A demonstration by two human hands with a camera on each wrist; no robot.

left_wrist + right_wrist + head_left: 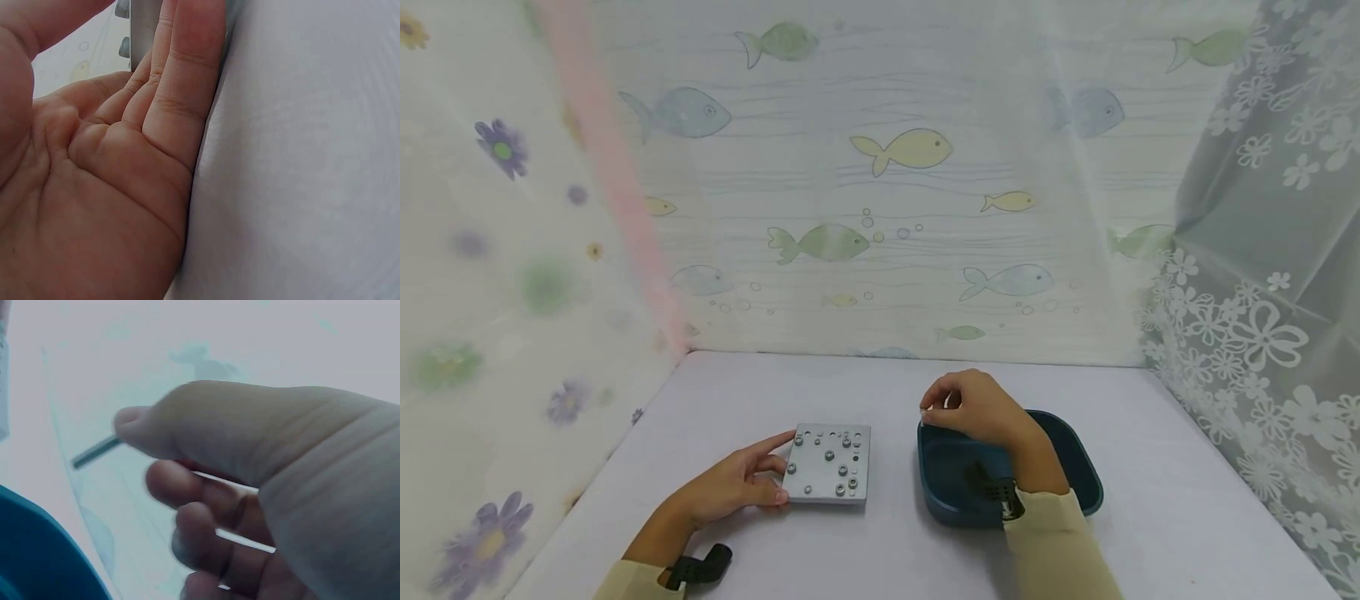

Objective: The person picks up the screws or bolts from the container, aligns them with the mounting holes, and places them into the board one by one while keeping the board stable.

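Note:
On the table lies a square silver metal plate (817, 479) with holes and several socket-head screws (829, 455) standing in it. My left hand (733, 490) holds the plate by its left side, with the thumb at the near corner and the index finger at the far one. In the left wrist view, the left palm (112, 181) stands edge-on to the table. My right hand (981, 408), raised over the dark blue bin (927, 492), pinches a thin metal shaft (95, 453) between thumb and fingertips. Its other end is hidden in the fingers.
A white cloth (760, 383) covers the table. Fish-printed curtain (850, 192) hangs behind it, with flowered curtains (490, 333) at the left and lace-patterned sheer curtain (1270, 333) at the right. The bin stands right of the plate, a gap between them.

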